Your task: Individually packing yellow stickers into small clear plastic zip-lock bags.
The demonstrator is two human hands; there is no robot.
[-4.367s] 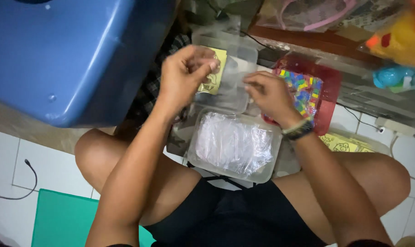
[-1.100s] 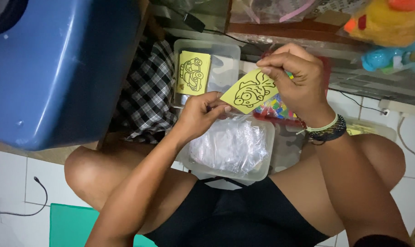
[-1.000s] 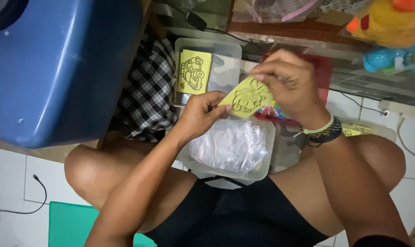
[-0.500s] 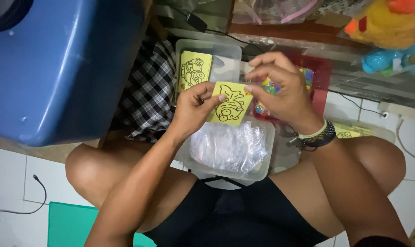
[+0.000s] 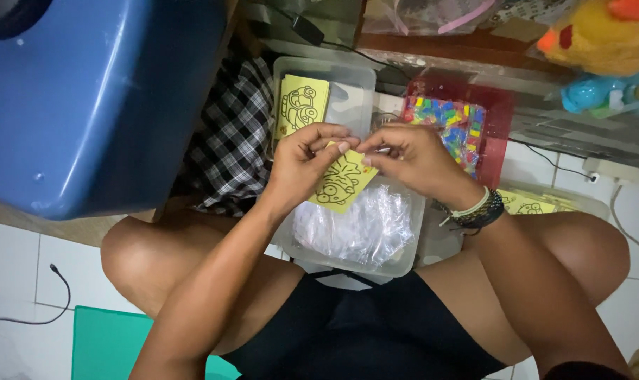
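Pinching a yellow card [image 5: 339, 184] at its top edge, the left hand [image 5: 307, 163] and right hand [image 5: 412, 158] meet fingertip to fingertip, both clamped on it, holding it above the lap, apparently to work at that edge. Directly below, a clear tub [image 5: 402, 255] holds crumpled clear bags [image 5: 358, 226]. Behind, a second tub [image 5: 358, 79] holds another yellow card [image 5: 302, 104]; a red tray [image 5: 499, 112] just right carries multicoloured pieces [image 5: 447, 121].

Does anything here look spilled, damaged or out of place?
Nothing stands out. Both hands, left hand and right hand, hold a yellow card with a black cartoon outline over a clear plastic tub of clear bags. A second yellow card lies flat in another clear tub.
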